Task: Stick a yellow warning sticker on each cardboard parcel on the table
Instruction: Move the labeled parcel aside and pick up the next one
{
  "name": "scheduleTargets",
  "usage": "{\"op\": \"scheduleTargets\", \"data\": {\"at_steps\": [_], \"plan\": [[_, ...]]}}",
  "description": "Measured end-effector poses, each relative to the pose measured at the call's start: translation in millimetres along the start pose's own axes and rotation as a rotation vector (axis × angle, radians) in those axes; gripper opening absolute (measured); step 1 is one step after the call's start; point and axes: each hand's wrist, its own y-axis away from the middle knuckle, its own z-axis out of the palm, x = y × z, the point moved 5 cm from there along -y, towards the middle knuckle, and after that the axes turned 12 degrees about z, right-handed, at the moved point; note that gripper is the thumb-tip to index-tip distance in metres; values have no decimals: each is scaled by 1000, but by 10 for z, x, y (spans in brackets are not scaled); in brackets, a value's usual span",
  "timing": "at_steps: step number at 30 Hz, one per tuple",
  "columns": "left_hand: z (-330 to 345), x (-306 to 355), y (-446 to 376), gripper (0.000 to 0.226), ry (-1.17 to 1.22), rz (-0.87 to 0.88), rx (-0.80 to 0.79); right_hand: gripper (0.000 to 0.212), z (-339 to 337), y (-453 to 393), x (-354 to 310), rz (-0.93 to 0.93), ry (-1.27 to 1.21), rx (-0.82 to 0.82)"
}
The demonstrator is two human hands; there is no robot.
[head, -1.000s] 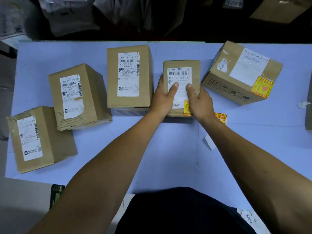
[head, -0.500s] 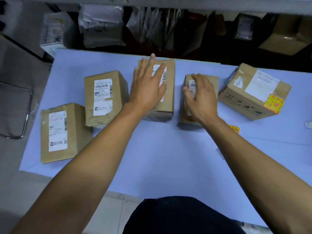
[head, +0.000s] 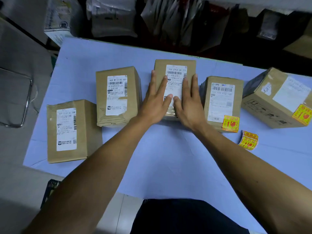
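Note:
Five cardboard parcels lie in a row on the pale blue table [head: 168,159]. My left hand [head: 156,100] and right hand [head: 189,103] rest side by side on top of the middle parcel [head: 160,68], thumbs meeting over its white label. To its right, a smaller parcel [head: 236,98] carries a yellow warning sticker [head: 231,123] at its near corner. The far-right parcel [head: 270,102] also bears a yellow sticker [head: 302,114]. No yellow sticker shows on the two left parcels [head: 133,92] [head: 84,130]. A strip of yellow stickers [head: 249,140] lies on the table beside my right forearm.
A metal chair frame [head: 27,98] stands off the table's left edge. Grey and white mail bags [head: 114,16] are piled in the dark behind the far edge. My dark clothing [head: 185,217] meets the near edge.
Both hands left the smaller stickered parcel and came onto the middle parcel; the left hand arrived first. My head turned left, so the parcels shifted right in view.

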Motion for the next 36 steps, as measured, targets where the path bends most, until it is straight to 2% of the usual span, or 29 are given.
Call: {"op": "scheduleTargets", "data": {"at_steps": [4,6,9,11,12,15,23,30,36], "plan": [[13,-14,140,66,11,5,39,67,60,128,14,10,-33,14],[-29,-58,99,74,110,-62,97,72,35,82,36,67,-170,-8],[-120,-236,-62,80,470,-357,258,81,3,-166,151,372,-616,-77],[-94,-331,-152,62,735,-502,283,81,40,-324,249,578,-809,-139],[-71,-353,-188,59,794,-532,259,80,64,-375,281,610,-819,-184],[-19,-374,-215,75,819,-540,201,74,173,-443,340,563,-801,-272],[-64,-287,-197,79,861,-519,212,83,121,-420,272,519,-870,-299],[-331,290,280,38,917,-367,317,88,-198,138,149,441,-948,-282],[-56,705,1073,37,932,-317,342,45,-389,1068,296,304,-958,-231]]}}
